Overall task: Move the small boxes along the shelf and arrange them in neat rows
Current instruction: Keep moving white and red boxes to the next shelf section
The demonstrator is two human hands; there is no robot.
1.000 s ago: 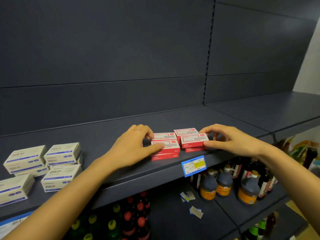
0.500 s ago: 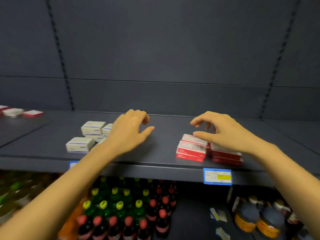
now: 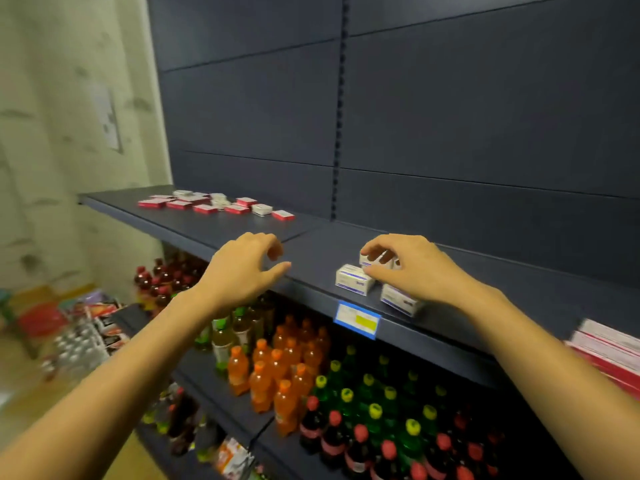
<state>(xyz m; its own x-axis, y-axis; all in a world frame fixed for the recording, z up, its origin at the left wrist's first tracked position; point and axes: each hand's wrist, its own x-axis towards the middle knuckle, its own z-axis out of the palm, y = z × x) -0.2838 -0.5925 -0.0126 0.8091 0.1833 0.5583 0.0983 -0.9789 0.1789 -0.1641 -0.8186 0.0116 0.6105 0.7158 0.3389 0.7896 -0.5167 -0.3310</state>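
White boxes (image 3: 354, 279) — near shelf (image 3: 322, 247) edge

Dim, even indoor light, soft shadows, motion blur toward the edges, and wide-angle bending of straight lines.

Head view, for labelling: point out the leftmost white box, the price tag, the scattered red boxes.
leftmost white box (image 3: 351, 274), head view, top face.
price tag (image 3: 357, 319), head view, centre.
scattered red boxes (image 3: 205, 209), head view, a middle box.

Bare forearms (image 3: 104, 393), bare left grip (image 3: 239, 271), right grip (image 3: 412, 271)
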